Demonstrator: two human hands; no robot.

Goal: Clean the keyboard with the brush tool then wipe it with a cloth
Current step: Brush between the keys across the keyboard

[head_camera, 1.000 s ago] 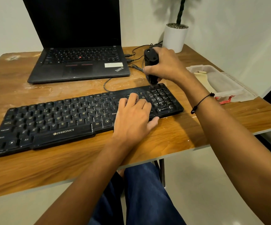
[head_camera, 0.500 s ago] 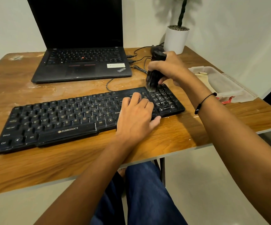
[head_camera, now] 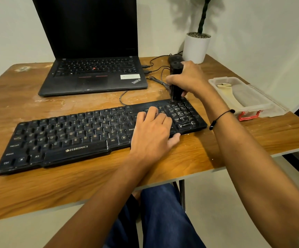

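Brush upright on the number pad's far edge, keyboard pinned flat.

I see the black Zebronics keyboard (head_camera: 77, 136) lying slantwise on the wooden desk (head_camera: 190, 158), its right end farther from me. My right hand (head_camera: 190, 79) is curled around the black brush tool (head_camera: 176, 86), which stands upright with its bristles touching the far keys of the number pad. My left hand (head_camera: 152, 133) rests flat, fingers relaxed, on the keys just left of that pad. Beyond sits an open black laptop (head_camera: 93, 76); far right, a white plant pot (head_camera: 196, 47); right, a clear plastic box (head_camera: 252, 102) holding a pale cloth (head_camera: 247, 99).
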